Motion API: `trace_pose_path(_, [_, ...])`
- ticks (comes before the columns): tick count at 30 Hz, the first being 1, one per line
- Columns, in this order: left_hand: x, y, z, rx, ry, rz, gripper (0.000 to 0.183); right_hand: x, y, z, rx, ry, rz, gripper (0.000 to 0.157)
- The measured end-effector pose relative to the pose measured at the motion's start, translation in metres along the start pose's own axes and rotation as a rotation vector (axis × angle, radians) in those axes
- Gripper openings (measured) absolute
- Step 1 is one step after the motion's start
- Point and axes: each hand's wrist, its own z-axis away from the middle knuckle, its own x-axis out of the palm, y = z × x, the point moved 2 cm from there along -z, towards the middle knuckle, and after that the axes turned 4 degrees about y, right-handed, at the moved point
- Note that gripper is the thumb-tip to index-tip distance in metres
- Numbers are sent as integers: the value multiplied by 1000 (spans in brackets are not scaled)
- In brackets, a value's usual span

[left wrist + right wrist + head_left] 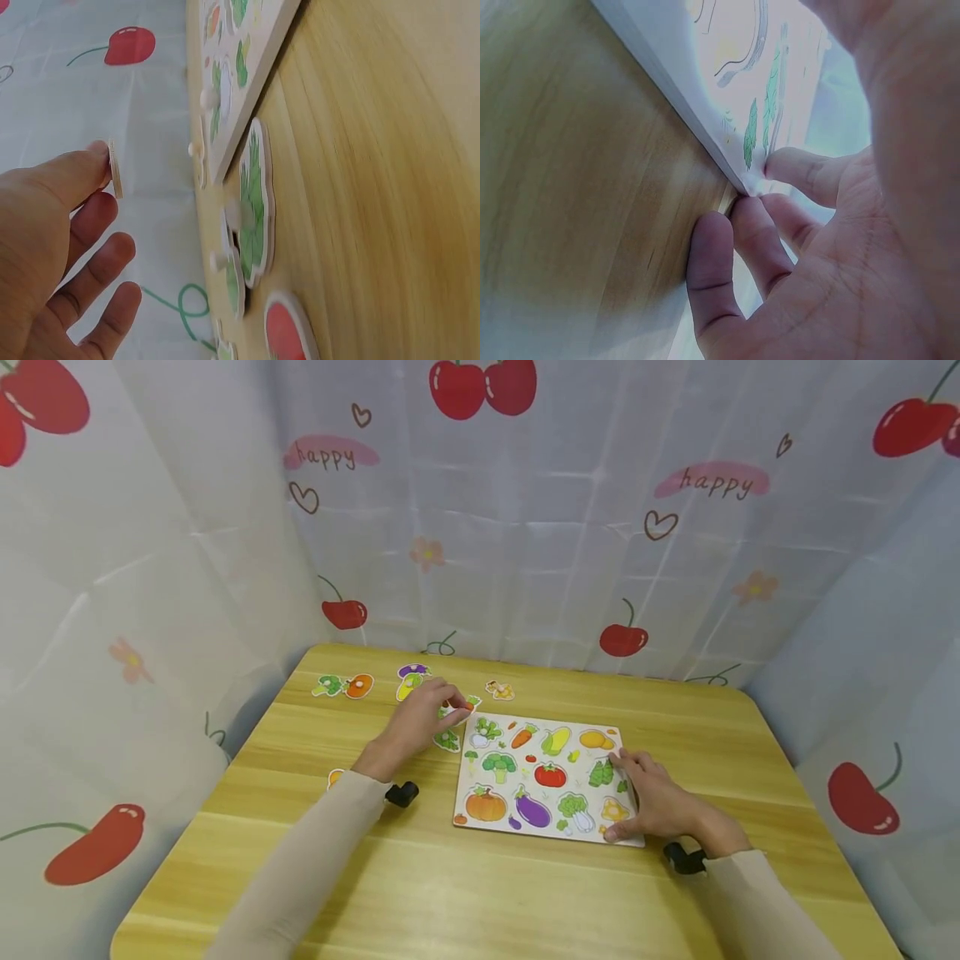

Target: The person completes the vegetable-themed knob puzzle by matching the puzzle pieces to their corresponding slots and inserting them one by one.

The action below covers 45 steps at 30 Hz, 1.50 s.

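My left hand [420, 720] is raised over the table by the far left corner of a wooden vegetable puzzle board [504, 762]. Between thumb and index finger it pinches a thin puzzle piece [115, 169], seen edge-on in the left wrist view; orange and green show on it in the head view, like a carrot. Its other fingers are loosely bent. At the board's right side my right hand [663, 802] holds the edge, thumb on the near corner and fingers along the side. Below the left hand lies a green leafy piece [256, 202] with a knob.
Broccoli [327, 686] and pumpkin [359, 686] pieces lie at the far left. Eggplant [412, 672] and yellow-green [409, 687] pieces are near the back edge, and a mushroom-like piece [500, 691] is behind the board. A cherry-printed curtain [525, 568] surrounds the table.
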Motion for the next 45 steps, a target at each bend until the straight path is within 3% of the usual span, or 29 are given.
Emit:
trace_pose_path(20, [39, 34, -25, -7, -109, 19, 15, 0, 2, -1, 14, -16, 19, 140])
trace_pose_path(36, [68, 48, -45, -38, -224, 56, 12, 2, 2, -1, 3, -18, 13, 141])
trace_pose_path(45, [84, 53, -50, -26, -248, 37, 12, 3, 5, -2, 1, -9, 20, 141])
